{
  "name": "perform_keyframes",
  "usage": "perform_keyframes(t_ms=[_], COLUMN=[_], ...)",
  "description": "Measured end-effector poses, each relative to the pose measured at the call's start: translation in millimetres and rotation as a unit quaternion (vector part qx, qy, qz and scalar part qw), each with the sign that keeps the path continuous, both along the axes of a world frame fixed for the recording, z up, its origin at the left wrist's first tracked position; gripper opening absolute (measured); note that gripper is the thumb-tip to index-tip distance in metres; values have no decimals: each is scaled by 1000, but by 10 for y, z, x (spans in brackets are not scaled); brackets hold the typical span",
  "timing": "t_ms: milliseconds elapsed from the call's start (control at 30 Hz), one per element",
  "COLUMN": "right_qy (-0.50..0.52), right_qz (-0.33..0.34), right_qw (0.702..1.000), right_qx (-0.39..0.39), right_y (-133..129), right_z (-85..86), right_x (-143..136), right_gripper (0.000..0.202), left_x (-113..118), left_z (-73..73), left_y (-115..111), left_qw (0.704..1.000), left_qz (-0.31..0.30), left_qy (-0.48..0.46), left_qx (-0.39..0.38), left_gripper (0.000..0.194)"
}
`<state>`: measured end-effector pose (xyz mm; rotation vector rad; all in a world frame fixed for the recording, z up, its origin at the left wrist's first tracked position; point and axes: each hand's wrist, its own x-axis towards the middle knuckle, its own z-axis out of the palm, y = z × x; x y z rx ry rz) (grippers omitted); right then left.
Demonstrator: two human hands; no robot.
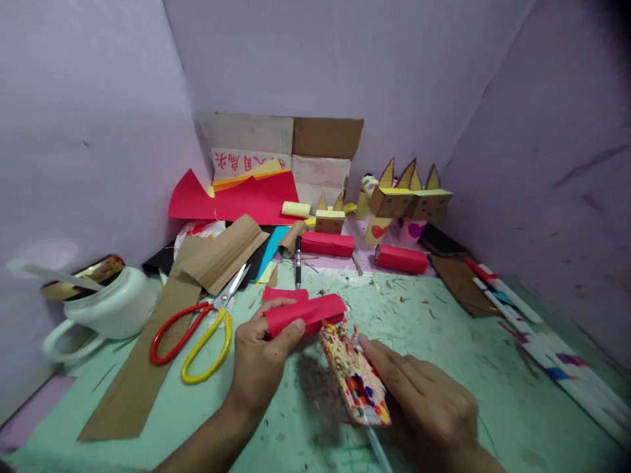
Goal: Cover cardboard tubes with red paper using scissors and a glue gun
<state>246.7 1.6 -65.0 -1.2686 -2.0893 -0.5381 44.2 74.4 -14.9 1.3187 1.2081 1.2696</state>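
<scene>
Red paper curled into a tube point(315, 312) is pinched in my left hand point(263, 348), thumb in front and fingers behind. My right hand point(428, 394) grips a hot glue gun point(352, 374) whose body is covered in colourful patches, with a clear glue stick point(378, 450) coming out of its back end. The nozzle touches or nearly touches the lower right edge of the red paper; I cannot tell which. Scissors point(221, 309) with one red and one yellow handle lie partly opened left of my left hand. A small red paper piece point(286, 293) lies just behind the tube.
Cardboard strips point(148, 355) and a white cup point(111, 305) stand on the left. Behind are a pen point(298, 259), red-wrapped tubes point(401, 259), red paper sheets point(246, 197) and cardboard animal figures point(392, 203). Markers point(503, 292) line the right side. Walls enclose the table.
</scene>
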Motion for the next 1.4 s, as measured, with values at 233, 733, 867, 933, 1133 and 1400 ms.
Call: perform_keyframes(t_ms=[233, 733, 867, 933, 1133, 1400], right_qy=[-2, 34, 38, 37, 30, 88], right_qz=[-10, -51, -53, -53, -62, -82], right_qw=[1000, 998, 998, 998, 997, 993], right_qx=[-3, 16, 16, 17, 29, -19], right_y=[-5, 19, 38, 41, 41, 14], right_z=[32, 101, 147, 153, 152, 88], right_x=[21, -12, -33, -35, -21, 38], right_gripper=[67, 44, 31, 30, 29, 30], left_x=[-21, -50, -45, -45, -56, -39], left_z=[-84, -139, -145, -147, -139, 4], left_y=[25, 43, 51, 53, 54, 81], left_qw=[999, 992, 992, 991, 990, 967], left_qz=[5, 8, 10, 8, 7, 41], left_qy=[-35, -101, -106, -107, -115, -192], left_qx=[-24, -73, -75, -75, -80, -162], left_gripper=[11, 10, 9, 9, 8, 13])
